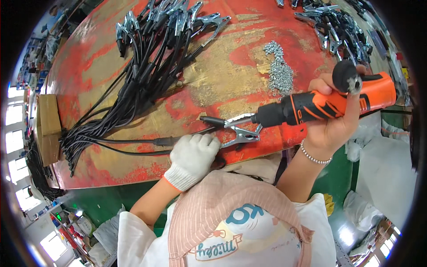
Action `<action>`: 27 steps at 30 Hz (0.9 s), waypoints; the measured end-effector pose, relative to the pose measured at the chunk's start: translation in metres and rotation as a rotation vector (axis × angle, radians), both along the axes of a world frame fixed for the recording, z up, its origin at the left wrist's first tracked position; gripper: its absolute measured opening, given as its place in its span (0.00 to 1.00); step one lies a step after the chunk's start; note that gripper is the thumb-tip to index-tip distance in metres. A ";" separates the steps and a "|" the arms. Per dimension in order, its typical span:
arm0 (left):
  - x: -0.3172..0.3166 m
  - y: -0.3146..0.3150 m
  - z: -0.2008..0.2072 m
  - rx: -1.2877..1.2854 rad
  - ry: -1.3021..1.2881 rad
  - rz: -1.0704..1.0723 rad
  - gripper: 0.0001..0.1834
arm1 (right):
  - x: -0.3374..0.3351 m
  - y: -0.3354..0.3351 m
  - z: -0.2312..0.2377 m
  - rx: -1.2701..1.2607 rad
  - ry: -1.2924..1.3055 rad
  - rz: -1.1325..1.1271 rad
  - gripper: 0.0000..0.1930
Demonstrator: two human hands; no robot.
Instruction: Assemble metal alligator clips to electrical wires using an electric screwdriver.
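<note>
My left hand, in a white knit glove, is closed at the near edge of the table over one handle of a metal spring clamp and its black cable. The clamp's other handle, in a black sleeve, sticks out past my knuckles. My bare right hand is wrapped round an orange and black power screwdriver. It lies nearly level, its bit at the clamp. A round black piece sits at my right fingers; its kind I cannot make out.
A thick bundle of black cables with clamps spreads over the worn red table. Small metal nuts lie in a pile beyond the screwdriver. More clamps are heaped at the far right. A cardboard box stands at the left edge.
</note>
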State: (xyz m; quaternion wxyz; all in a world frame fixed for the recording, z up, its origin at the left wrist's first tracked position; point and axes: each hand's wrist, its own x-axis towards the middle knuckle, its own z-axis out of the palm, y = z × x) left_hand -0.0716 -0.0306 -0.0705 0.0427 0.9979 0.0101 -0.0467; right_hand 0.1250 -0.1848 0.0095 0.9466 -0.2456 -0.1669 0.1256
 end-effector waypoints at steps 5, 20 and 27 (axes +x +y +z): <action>0.013 0.041 0.036 -0.424 -0.277 -0.035 0.08 | -0.007 -0.015 0.014 0.091 -0.038 0.079 0.30; 0.037 0.089 0.093 -2.117 -0.215 0.628 0.32 | -0.048 0.132 -0.033 -0.495 0.048 0.205 0.27; 0.033 0.104 0.091 -2.148 -0.252 0.574 0.31 | -0.048 0.152 -0.034 -0.547 -0.011 0.245 0.27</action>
